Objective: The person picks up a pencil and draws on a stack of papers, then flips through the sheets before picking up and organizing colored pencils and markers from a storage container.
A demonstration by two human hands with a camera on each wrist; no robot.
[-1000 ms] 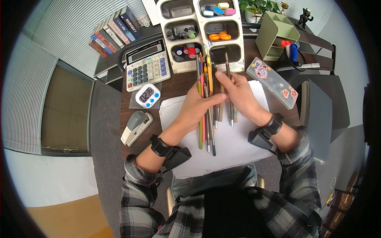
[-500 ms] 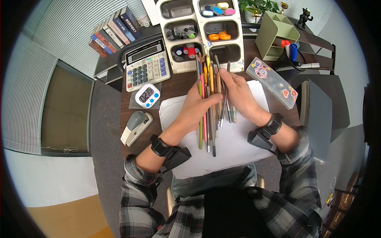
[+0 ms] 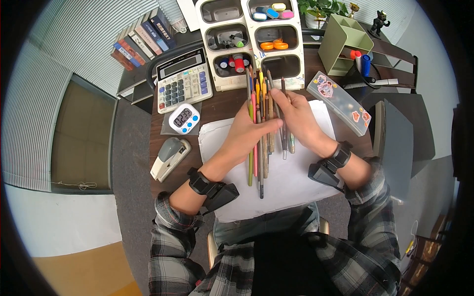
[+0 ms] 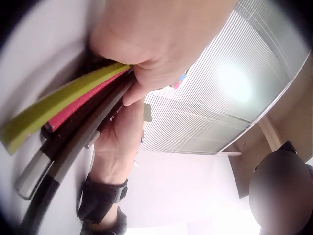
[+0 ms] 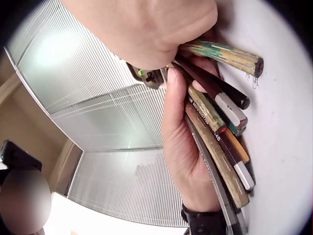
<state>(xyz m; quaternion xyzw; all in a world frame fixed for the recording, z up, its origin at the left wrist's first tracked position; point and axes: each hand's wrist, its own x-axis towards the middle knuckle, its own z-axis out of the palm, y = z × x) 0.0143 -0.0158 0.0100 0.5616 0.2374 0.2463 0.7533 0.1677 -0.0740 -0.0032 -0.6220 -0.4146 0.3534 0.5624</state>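
Note:
My left hand (image 3: 243, 132) grips a bundle of pencils (image 3: 261, 185) above white paper, their lower ends sticking out toward me. Among them are a yellow-green pencil (image 4: 63, 103) and a pinkish-red pencil (image 4: 85, 99). Right beside it, my right hand (image 3: 302, 118) holds a few more pencils (image 3: 284, 148), thumb lying along them at the upper end. One of these has a worn, green-flecked barrel (image 5: 225, 56). In the right wrist view, the left thumb (image 5: 175, 98) lies over the bundle. The fingers under the pencils are mostly hidden in the head view.
White paper (image 3: 222, 197) covers the desk's front. Behind the hands stands a white organizer (image 3: 249, 49) with markers and orange-handled scissors. A calculator (image 3: 182, 86), timer (image 3: 183, 119) and stapler (image 3: 170, 160) lie left; a clear stickered case (image 3: 340, 103) and green holder (image 3: 343, 44) stand right.
Both hands stay nearly in place while the pencils shift between them. A dark pencil at the right thumb has tilted leftward, and one pencil's lower end now reaches farther toward me.

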